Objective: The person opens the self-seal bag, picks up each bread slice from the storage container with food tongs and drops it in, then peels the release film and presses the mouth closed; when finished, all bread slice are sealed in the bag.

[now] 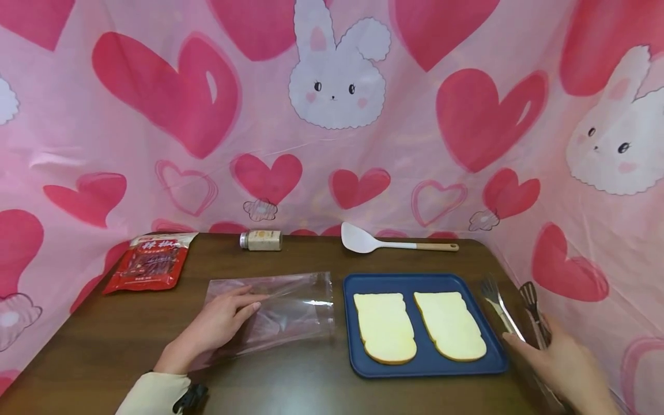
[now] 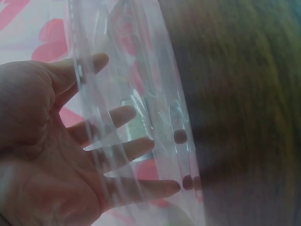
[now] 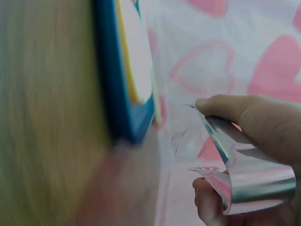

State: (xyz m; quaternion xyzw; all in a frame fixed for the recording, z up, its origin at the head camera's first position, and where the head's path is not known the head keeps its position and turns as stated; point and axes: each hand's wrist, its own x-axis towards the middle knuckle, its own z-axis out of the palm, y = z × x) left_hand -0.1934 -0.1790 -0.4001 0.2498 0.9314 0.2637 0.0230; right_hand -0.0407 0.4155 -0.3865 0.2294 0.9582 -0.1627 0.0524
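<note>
My left hand (image 1: 223,320) lies over a clear plastic bag (image 1: 298,314) on the table, fingers spread and fairly straight. In the left wrist view the film (image 2: 160,94) passes in front of those fingers; whether they are inside the bag I cannot tell. On the right, my right hand (image 1: 565,360) holds metal tongs (image 1: 510,317), thumb on one arm and fingers on the other. The two tong ends stand apart with nothing between them. Beside them is a blue tray (image 1: 425,369) bearing two slices of bread (image 1: 386,328), (image 1: 451,325).
A red packet of dried chillies (image 1: 150,262) lies at the back left. Along the table's rear edge are a seasoning jar (image 1: 263,240) on its side and a white spatula (image 1: 363,239) with a wooden handle. Pink heart-patterned cloth (image 1: 321,167) surrounds the brown table (image 1: 290,386).
</note>
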